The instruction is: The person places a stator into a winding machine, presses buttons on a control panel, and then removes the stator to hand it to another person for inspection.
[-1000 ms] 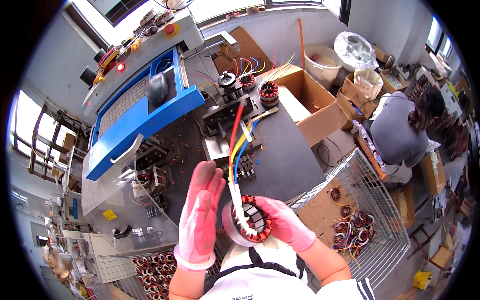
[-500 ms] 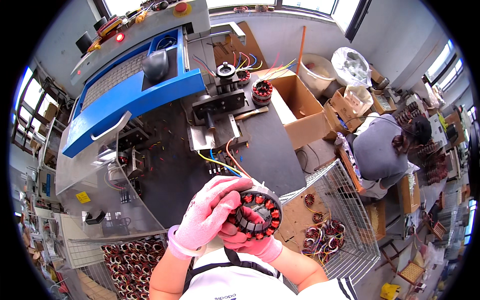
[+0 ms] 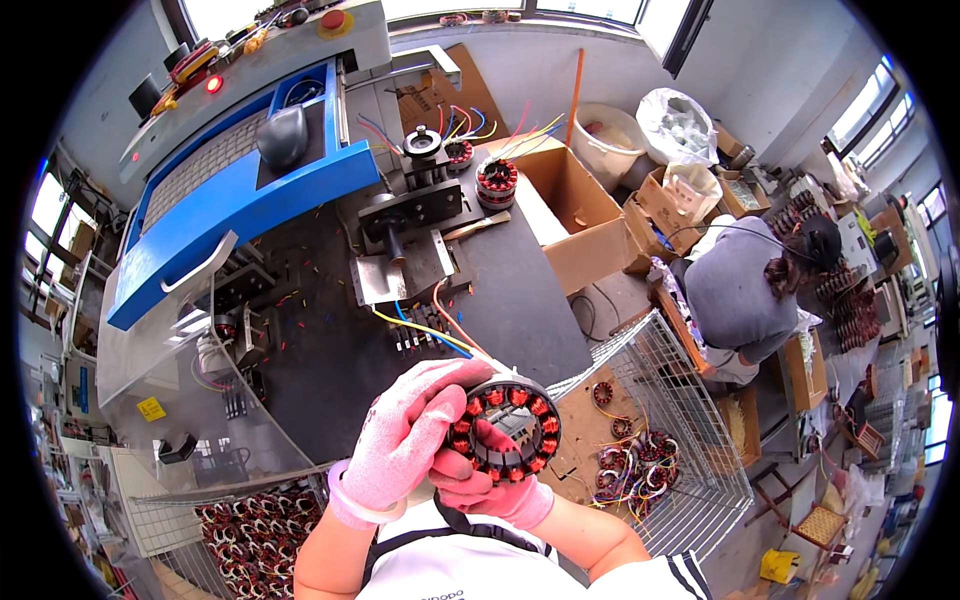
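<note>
A ring-shaped motor stator (image 3: 546, 440) with red copper windings is held between my two hands in front of my chest, its open face turned up toward me. My left hand (image 3: 400, 440), in a pink glove, wraps the stator's left side. From below, my right hand (image 3: 505, 498), also gloved in pink, grips the lower rim, with a finger showing through the ring's opening. Blue, yellow and red lead wires (image 3: 445, 338) run from the stator's top toward the bench. The left fingertips partly cover where the wires leave the ring.
Beyond the stator stands a dark bench (image 3: 510, 310) with a metal fixture (image 3: 410, 215) and another wound stator (image 3: 496, 185). A blue-fronted machine (image 3: 240, 230) is at left. Wire baskets of stators flank me; an open carton (image 3: 590, 225) and a bent-over co-worker (image 3: 740, 285) are at right.
The stator has tilted slightly, so its open face shows more fully. Both hands keep their hold. The whole view has shifted a little, moving the surroundings leftward.
</note>
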The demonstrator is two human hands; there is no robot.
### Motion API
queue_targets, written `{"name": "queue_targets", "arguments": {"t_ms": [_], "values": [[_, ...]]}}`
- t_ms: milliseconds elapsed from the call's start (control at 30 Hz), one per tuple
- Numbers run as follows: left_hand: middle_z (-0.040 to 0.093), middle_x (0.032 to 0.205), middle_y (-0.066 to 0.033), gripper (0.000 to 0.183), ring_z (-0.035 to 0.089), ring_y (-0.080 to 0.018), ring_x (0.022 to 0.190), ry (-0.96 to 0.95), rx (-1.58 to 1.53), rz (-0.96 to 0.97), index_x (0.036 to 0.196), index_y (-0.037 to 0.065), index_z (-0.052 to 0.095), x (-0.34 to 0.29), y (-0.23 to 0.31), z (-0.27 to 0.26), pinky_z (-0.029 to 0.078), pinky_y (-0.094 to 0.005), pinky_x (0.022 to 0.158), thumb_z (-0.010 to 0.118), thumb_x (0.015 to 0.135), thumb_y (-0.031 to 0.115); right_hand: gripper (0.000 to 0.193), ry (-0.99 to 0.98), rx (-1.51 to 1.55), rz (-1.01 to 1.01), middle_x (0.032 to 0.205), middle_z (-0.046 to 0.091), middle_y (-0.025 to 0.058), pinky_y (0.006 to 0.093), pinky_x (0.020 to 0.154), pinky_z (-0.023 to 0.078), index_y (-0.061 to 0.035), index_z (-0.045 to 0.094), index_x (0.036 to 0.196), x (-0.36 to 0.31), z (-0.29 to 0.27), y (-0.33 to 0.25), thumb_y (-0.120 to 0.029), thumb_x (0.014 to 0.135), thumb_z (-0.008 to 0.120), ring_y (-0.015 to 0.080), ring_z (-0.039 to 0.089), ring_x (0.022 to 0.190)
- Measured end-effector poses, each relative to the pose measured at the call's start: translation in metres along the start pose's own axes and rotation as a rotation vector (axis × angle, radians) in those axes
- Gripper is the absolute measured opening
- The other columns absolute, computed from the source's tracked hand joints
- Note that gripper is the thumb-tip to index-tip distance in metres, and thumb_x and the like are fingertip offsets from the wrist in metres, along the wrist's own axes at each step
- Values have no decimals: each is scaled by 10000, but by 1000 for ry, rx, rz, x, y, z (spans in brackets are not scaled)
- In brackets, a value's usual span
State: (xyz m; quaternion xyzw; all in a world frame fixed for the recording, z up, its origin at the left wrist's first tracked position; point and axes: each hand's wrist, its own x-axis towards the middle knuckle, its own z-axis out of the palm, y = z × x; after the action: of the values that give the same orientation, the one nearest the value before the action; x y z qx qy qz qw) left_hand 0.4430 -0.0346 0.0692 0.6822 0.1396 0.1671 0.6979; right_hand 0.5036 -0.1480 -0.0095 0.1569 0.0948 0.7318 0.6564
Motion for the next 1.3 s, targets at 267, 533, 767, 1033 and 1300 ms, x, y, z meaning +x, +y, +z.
{"name": "queue_targets", "arguments": {"t_ms": [267, 533, 767, 1033, 1300], "values": [[571, 1117, -124, 269, 549, -177, 1039, 3, -89, -43, 1142, -59, 568, 0, 3, 6, 423, -296, 921, 454, 945, 85, 393, -44, 84, 42, 807, 542, 40, 218, 451, 320, -66, 547, 1025, -5, -5, 2, -406, 961, 363, 110, 402, 527], [567, 1157, -121, 289, 541, -167, 1067, -21, -204, -115, 1204, -55, 517, 1, 5, 9, 414, -296, 946, 430, 957, 68, 375, -38, 132, 30, 826, 549, 31, 207, 463, 343, -59, 557, 1035, -7, 9, 7, -390, 958, 397, 101, 388, 498], [540, 1225, -221, 349, 562, -277, 1093, -63, -14, 236, 1243, -53, 478, -7, -8, 5, 436, -360, 944, 401, 910, 19, 316, -12, 182, 9, 836, 539, 22, 210, 473, 349, -105, 547, 1029, -11, 11, 12, -363, 970, 374, 113, 403, 497], [551, 1172, -270, 434, 582, -347, 1052, -187, 409, 453, 1121, -60, 590, 6, 3, -3, 480, -396, 880, 396, 927, 276, 315, -20, 196, -9, 841, 540, 26, 209, 443, 340, -109, 546, 1033, -14, 12, 13, -372, 967, 386, 117, 409, 505], [514, 1238, -260, 536, 573, -330, 1083, -224, 442, 477, 1207, -79, 535, 4, 0, -6, 463, -376, 914, 388, 945, 365, 339, 48, 119, -10, 812, 539, 45, 210, 431, 336, -107, 544, 1051, -15, 13, 11, -391, 964, 381, 123, 427, 555]]}}
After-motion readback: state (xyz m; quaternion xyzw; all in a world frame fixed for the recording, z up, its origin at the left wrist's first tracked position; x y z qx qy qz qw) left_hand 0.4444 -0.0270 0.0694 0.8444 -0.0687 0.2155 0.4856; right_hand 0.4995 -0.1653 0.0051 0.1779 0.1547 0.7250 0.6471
